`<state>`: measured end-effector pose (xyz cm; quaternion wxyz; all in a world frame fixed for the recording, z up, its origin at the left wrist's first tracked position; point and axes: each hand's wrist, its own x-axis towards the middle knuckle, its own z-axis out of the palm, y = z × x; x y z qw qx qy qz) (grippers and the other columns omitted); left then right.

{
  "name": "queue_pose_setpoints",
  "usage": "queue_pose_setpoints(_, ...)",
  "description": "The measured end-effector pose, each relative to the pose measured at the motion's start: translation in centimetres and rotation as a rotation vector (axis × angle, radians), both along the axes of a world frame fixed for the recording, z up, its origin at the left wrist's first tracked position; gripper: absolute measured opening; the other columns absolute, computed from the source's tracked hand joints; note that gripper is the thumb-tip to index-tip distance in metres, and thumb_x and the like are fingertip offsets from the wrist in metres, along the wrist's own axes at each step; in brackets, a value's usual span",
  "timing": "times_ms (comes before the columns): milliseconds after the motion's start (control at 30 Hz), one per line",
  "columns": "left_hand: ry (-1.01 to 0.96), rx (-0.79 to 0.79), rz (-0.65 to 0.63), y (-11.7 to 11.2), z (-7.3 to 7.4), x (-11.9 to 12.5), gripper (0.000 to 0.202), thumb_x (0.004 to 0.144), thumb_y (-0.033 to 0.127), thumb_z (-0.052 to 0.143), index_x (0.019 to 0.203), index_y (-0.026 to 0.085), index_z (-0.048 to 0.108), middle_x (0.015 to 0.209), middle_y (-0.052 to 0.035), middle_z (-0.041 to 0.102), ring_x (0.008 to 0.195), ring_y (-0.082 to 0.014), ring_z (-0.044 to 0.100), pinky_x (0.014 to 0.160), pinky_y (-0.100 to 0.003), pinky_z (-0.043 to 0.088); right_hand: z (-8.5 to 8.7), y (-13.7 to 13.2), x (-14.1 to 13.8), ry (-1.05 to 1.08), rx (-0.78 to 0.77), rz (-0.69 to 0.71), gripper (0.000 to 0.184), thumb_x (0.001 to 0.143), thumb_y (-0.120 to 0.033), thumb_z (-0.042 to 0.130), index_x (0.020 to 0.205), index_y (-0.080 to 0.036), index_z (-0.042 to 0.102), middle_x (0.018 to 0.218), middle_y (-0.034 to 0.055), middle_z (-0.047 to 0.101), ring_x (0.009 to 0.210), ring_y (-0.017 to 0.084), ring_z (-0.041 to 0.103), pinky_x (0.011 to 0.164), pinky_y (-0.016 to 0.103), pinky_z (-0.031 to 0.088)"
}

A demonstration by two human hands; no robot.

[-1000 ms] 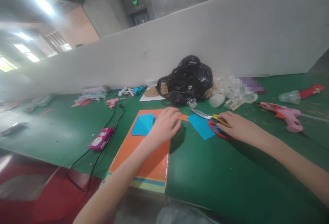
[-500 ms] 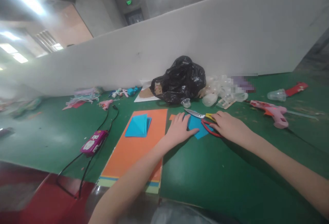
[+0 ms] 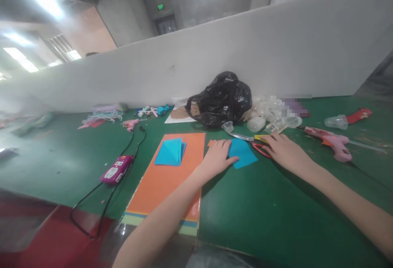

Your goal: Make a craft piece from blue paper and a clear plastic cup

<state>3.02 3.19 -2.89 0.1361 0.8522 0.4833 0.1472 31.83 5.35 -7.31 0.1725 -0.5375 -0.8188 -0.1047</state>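
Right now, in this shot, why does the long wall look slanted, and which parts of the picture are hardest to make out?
In the head view, the white partition slants across the frame, as if bent by a wide-angle lens; the ceiling lights flare into hazy glare at upper left; the far left of the green workbench turns soft; a pixelated patch hides whatever lies there.

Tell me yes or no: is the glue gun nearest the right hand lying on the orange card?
No, that pink glue gun lies on the green work mat, beyond the right hand and away from the orange card.
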Motion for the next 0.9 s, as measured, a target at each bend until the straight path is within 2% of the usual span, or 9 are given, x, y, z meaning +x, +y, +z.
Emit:
queue_pose_setpoints(133,-0.032,0.031,-0.032,0.0,-0.1,-0.3,0.051,0.100,0.036,0.063,0.145,0.016,0.052,0.139,-0.0164,0.064,0.134,-0.0339,0.057,0.116,-0.051,0.043,0.8,-0.4,-0.9,0.039,0.076,0.074,0.036,0.105,-0.029,0.043,0.123,-0.017,0.071,0.115,0.0182,0.073,0.104,0.037,0.068,0.090,0.051,0.056)
queue_pose_setpoints(200,-0.101,0.019,-0.030,-0.1,0.0,-0.2,0.046,0.099,0.030,0.062,0.143,0.019,0.054,0.135,-0.0138,0.067,0.130,-0.0329,0.058,0.113,-0.050,0.045,1.3,-0.9,-1.8,0.083,0.121,0.147,0.035,0.107,-0.031,0.042,0.127,-0.018,0.068,0.119,0.0176,0.072,0.108,0.036,0.068,0.095,0.053,0.055)
queue_pose_setpoints(267,-0.248,-0.037,-0.008,-0.2,0.0,-0.1,0.042,0.098,0.026,0.061,0.139,0.022,0.056,0.130,-0.0100,0.069,0.122,-0.0299,0.062,0.108,-0.047,0.049,1.8,-1.5,-2.7,0.106,0.170,0.234,0.036,0.107,-0.032,0.047,0.138,-0.021,0.061,0.127,0.0166,0.069,0.114,0.035,0.067,0.099,0.053,0.055)
queue_pose_setpoints(367,-0.549,-0.191,0.084,-0.2,0.0,0.3,0.039,0.096,0.026,0.061,0.135,0.025,0.057,0.112,-0.0037,0.072,0.093,-0.0202,0.067,0.088,-0.036,0.055,2.3,-2.3,-3.7,0.072,0.260,0.351,0.051,0.105,-0.028,0.054,0.154,-0.024,0.045,0.138,0.0166,0.064,0.120,0.035,0.065,0.101,0.054,0.055)
queue_pose_setpoints(433,-0.714,-0.285,0.154,-0.2,0.1,0.6,0.040,0.094,0.029,0.064,0.133,0.024,0.058,0.098,-0.0002,0.069,0.075,-0.0145,0.062,0.073,-0.029,0.053,2.6,-2.7,-4.0,0.036,0.319,0.390,0.060,0.103,-0.025,0.058,0.160,-0.026,0.038,0.140,0.0169,0.062,0.122,0.035,0.064,0.100,0.053,0.056)
queue_pose_setpoints(500,-0.837,-0.352,0.167,-0.4,0.2,1.0,0.041,0.091,0.033,0.069,0.130,0.023,0.059,0.088,0.0021,0.064,0.067,-0.0116,0.057,0.066,-0.026,0.049,2.9,-3.0,-4.1,0.016,0.370,0.398,0.066,0.103,-0.022,0.060,0.163,-0.028,0.034,0.140,0.0159,0.062,0.123,0.035,0.063,0.102,0.052,0.055)
queue_pose_setpoints(667,-0.990,-0.488,0.062,-1.3,0.8,2.0,0.043,0.088,0.034,0.073,0.126,0.021,0.058,0.081,0.0036,0.062,0.063,-0.0093,0.054,0.063,-0.024,0.046,3.7,-3.4,-4.4,0.039,0.456,0.394,0.065,0.101,-0.016,0.061,0.161,-0.031,0.040,0.136,0.0127,0.066,0.123,0.033,0.062,0.108,0.054,0.051)
queue_pose_setpoints(800,-0.984,-0.449,0.050,-1.5,0.8,2.1,0.039,0.091,0.036,0.072,0.125,0.022,0.061,0.086,0.0021,0.063,0.065,-0.0095,0.054,0.065,-0.025,0.046,3.9,-3.4,-4.7,0.037,0.466,0.394,0.058,0.101,-0.015,0.059,0.156,-0.030,0.049,0.134,0.0120,0.071,0.122,0.033,0.060,0.109,0.054,0.049)
queue_pose_setpoints(900,-0.969,-0.402,0.102,-1.1,0.8,1.7,0.036,0.093,0.037,0.069,0.125,0.023,0.062,0.083,0.0026,0.059,0.065,-0.0103,0.052,0.064,-0.025,0.045,3.7,-3.2,-4.9,0.012,0.444,0.379,0.051,0.103,-0.019,0.059,0.153,-0.029,0.053,0.135,0.0115,0.071,0.121,0.033,0.060,0.109,0.054,0.048)
